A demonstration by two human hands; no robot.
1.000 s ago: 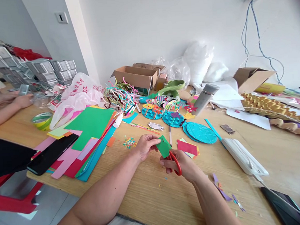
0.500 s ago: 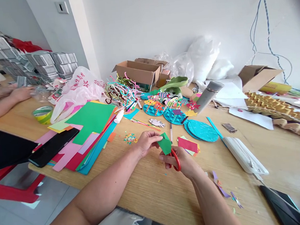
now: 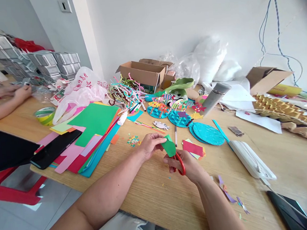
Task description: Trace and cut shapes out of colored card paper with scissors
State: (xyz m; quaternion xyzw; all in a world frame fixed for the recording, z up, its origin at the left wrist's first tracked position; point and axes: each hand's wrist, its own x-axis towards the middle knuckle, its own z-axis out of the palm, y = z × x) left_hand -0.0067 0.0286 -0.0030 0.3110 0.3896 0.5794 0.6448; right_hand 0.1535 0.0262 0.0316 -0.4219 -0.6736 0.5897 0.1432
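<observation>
A small piece of green paper [image 3: 169, 146] is pinched between the thumb and fingers of my left hand [image 3: 151, 146]. My right hand [image 3: 184, 163] grips red-handled scissors [image 3: 181, 165] at the paper's lower right edge; the blades are mostly hidden behind the paper. Just right of the hands lie red paper pieces [image 3: 192, 147] stacked over yellow and pale ones. A pen [image 3: 175, 136] rests beyond the green paper. Tiny coloured paper bits [image 3: 133, 141] form a small heap left of my left hand.
Coloured sheets [image 3: 95, 122] with a black phone [image 3: 56, 149] on top lie at left. Blue ovals [image 3: 208, 133], a grey bottle [image 3: 216, 97] and a white power strip [image 3: 251, 159] are at right. Pipe cleaners [image 3: 126, 90] and a cardboard box [image 3: 141, 73] stand behind. A co-worker's hands [image 3: 19, 92] are far left.
The view has shifted slightly. My hands keep nearly the same place, holding the green paper and scissors; the paper's outline looks slightly rounder at the right. The co-worker's hand has moved a little.
</observation>
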